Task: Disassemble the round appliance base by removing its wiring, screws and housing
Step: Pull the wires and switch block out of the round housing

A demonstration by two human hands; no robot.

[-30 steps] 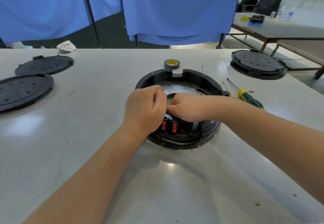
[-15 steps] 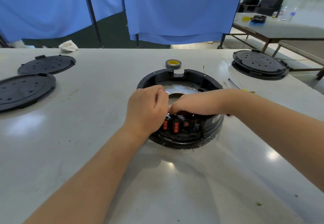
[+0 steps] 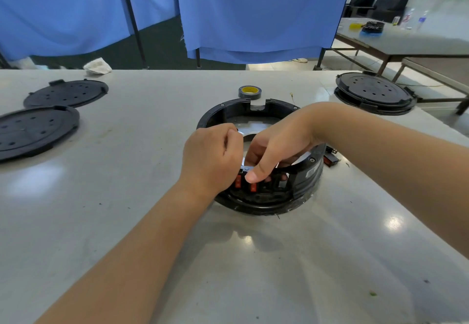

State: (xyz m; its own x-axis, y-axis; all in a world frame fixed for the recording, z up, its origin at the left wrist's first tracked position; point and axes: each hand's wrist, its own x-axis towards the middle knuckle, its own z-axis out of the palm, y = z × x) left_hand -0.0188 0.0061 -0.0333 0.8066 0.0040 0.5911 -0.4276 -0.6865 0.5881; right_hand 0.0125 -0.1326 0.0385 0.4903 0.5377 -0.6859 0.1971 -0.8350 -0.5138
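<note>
No legible text, labels or numbers.

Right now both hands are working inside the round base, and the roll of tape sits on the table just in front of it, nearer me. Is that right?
Not quite. The head view shows the roll of tape behind the round base, on its far side. The rest holds: left hand and right hand are both at the base.

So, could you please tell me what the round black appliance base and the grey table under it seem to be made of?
The round black appliance base looks like moulded plastic, semi-gloss: ribbed outer wall, soft highlights. The pale plate inside it seems sheet metal, judging by its flat silvery sheen, though that is uncertain. The grey table has a smooth, glossy top mirroring ceiling lights; laminate or coated board, cannot tell which.
</note>
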